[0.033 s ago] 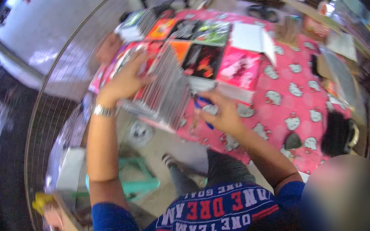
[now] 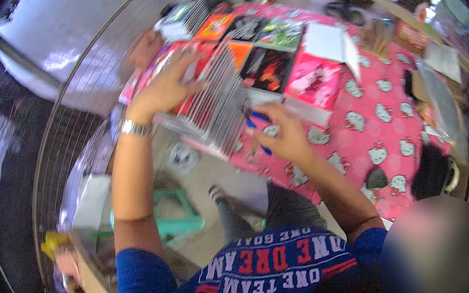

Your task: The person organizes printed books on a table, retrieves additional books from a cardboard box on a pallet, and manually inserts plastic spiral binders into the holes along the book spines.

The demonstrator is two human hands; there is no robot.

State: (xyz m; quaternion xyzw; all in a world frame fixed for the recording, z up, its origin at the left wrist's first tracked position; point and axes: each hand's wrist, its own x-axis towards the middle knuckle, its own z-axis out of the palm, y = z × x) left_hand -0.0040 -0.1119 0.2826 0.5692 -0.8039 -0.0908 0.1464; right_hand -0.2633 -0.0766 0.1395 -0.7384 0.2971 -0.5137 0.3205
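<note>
A person's left hand (image 2: 164, 96), fingers spread open, lies over the left side of a fanned stack of thin booklets (image 2: 216, 106) with pale edges, at the near left of a table with a pink cat-print tablecloth (image 2: 364, 140). Just right of the stack, the right hand (image 2: 289, 137) is curled around blue-handled scissors (image 2: 259, 116). Farther back sit a black-covered stack (image 2: 263, 68) and, to its right, a pink-covered stack (image 2: 314, 81).

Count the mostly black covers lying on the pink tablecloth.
2: a black cover with red artwork, beyond the right hand, and a black-and-grey cover in the far row, left of the green cover. More may be hidden.
</note>
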